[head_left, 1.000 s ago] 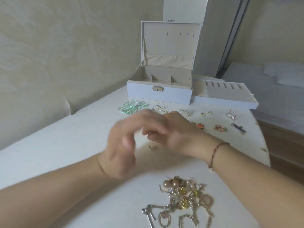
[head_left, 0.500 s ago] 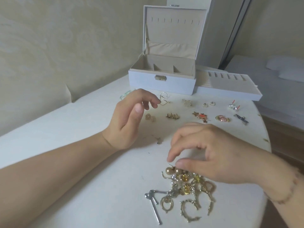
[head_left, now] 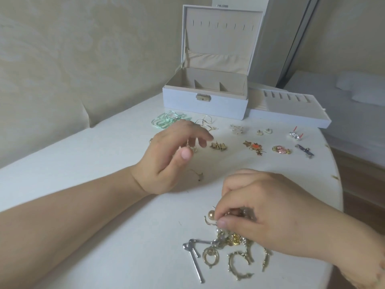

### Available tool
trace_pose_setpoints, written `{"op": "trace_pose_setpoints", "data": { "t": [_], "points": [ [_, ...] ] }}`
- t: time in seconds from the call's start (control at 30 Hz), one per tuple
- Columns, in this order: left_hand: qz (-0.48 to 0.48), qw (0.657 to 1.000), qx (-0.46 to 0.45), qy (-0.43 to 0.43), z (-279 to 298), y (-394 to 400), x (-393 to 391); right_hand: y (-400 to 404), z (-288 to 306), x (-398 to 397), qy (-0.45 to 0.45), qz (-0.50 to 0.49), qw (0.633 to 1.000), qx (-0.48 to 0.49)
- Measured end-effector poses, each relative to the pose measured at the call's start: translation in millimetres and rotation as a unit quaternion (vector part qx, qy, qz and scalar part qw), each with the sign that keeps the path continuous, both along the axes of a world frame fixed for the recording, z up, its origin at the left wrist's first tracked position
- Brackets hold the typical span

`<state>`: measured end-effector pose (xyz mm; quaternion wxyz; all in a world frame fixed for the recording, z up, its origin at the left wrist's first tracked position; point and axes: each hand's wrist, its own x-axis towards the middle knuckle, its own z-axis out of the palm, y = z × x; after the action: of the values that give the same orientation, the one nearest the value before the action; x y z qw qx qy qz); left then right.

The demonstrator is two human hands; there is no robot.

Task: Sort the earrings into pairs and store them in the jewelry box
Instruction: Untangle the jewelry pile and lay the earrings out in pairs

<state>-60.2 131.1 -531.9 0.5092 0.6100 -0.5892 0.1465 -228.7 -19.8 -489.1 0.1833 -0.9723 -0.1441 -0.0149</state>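
Step in hand: sorting is judged to be under way; an earring is being picked from the unsorted pile (head_left: pixel 233 247) at the near edge of the table (head_left: pixel 104 163)
Right hand (head_left: pixel 270 215): lowered onto the top of the pile, thumb and forefinger closed in a pinch on a small piece beside a pearl earring (head_left: pixel 210 215); exactly which piece is pinched cannot be told
Left hand (head_left: pixel 166 159): held above the table between pile and sorted rows, fingers loosely curled and apart, nothing seen to be gripped
Sorted pairs: laid in two rows near the box, among them green hoops (head_left: pixel 166 120), a gold pair (head_left: pixel 218 146), an orange star pair (head_left: pixel 254 147) and a pink pair (head_left: pixel 281 149)
Single earring (head_left: pixel 196 174): lies alone just beside the left hand, unpaired
Jewelry box (head_left: pixel 205 101): stands open at the far side of the table, its visible compartments seemingly unfilled; a tray (head_left: pixel 291 109) is set out just to its right
Next move: the pinched piece is to be lifted free without hooks dragging neighbours, then matched to its twin; storing in the box is not yet begun
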Motion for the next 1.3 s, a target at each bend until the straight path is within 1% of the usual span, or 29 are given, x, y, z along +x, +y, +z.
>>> {"op": "trace_pose_setpoints", "data": {
  "t": [0.07, 0.13, 0.23, 0.33, 0.37, 0.4, 0.47, 0.5, 0.57, 0.67, 0.7, 0.73, 0.77, 0.83, 0.9, 0.97, 1.07, 1.13, 1.17, 1.23, 1.3],
  "points": [
    [0.019, 0.998, -0.061, 0.015, 1, 0, -1, 6, -1, 2, 0.001, -0.003, 1.000, -0.023],
    [0.036, 0.994, -0.102, 0.015, 2, -1, -1, 11, 1, 3, 0.001, -0.004, 0.999, -0.041],
    [0.039, 0.992, -0.116, 0.021, 1, -1, -1, 18, 2, 3, 0.012, 0.005, 0.998, -0.056],
    [0.042, 0.990, -0.127, 0.036, 1, -2, -2, 19, 1, 3, -0.007, 0.025, 0.998, -0.058],
    [0.044, 0.989, -0.135, 0.042, 1, -2, -2, 16, 2, 3, -0.002, 0.026, 0.999, -0.036],
    [0.046, 0.988, -0.141, 0.048, 1, -2, -1, 12, 4, 3, 0.012, 0.027, 1.000, 0.010],
    [0.051, 0.986, -0.147, 0.058, 2, -2, -1, 1, 5, 0, 0.048, 0.034, 0.988, 0.141],
    [0.053, 0.986, -0.147, 0.061, 3, -2, 0, -5, 5, -2, 0.051, 0.034, 0.979, 0.197],
    [0.053, 0.986, -0.143, 0.066, 3, -1, 0, -13, 4, -3, 0.034, 0.014, 0.954, 0.297],
    [0.050, 0.987, -0.135, 0.068, 3, -1, 0, -15, 4, 11, 0.013, -0.037, 0.897, 0.441],
    [0.049, 0.987, -0.134, 0.069, 3, -1, -1, -15, 5, 19, 0.018, -0.057, 0.881, 0.469],
    [0.049, 0.987, -0.134, 0.070, 3, -1, 0, -16, 6, 28, 0.028, -0.076, 0.875, 0.477],
    [0.051, 0.987, -0.133, 0.071, 3, -1, 0, -15, 6, 38, 0.037, -0.091, 0.881, 0.463],
    [0.052, 0.987, -0.131, 0.072, 3, 0, -1, -14, 5, 58, 0.047, -0.120, 0.912, 0.389],
    [0.052, 0.988, -0.128, 0.071, 3, 1, 0, -8, 2, 75, 0.043, -0.143, 0.948, 0.281],
    [0.051, 0.988, -0.124, 0.072, 3, 1, 1, 2, 0, 86, 0.022, -0.137, 0.975, 0.172],
    [0.046, 0.989, -0.122, 0.074, 2, 1, 1, 15, -6, 91, 0.012, -0.109, 0.991, 0.079],
    [0.045, 0.990, -0.116, 0.068, 2, 1, 1, 17, -9, 92, 0.012, -0.097, 0.993, 0.060],
    [0.045, 0.991, -0.112, 0.062, 3, 2, 1, 16, -10, 91, 0.013, -0.091, 0.994, 0.066],
    [0.042, 0.992, -0.104, 0.050, 3, 1, 2, 12, -8, 86, 0.005, -0.081, 0.992, 0.098],
    [0.042, 0.994, -0.095, 0.042, 3, 2, 1, 4, -3, 75, -0.030, -0.079, 0.988, 0.129]
  ]
}}
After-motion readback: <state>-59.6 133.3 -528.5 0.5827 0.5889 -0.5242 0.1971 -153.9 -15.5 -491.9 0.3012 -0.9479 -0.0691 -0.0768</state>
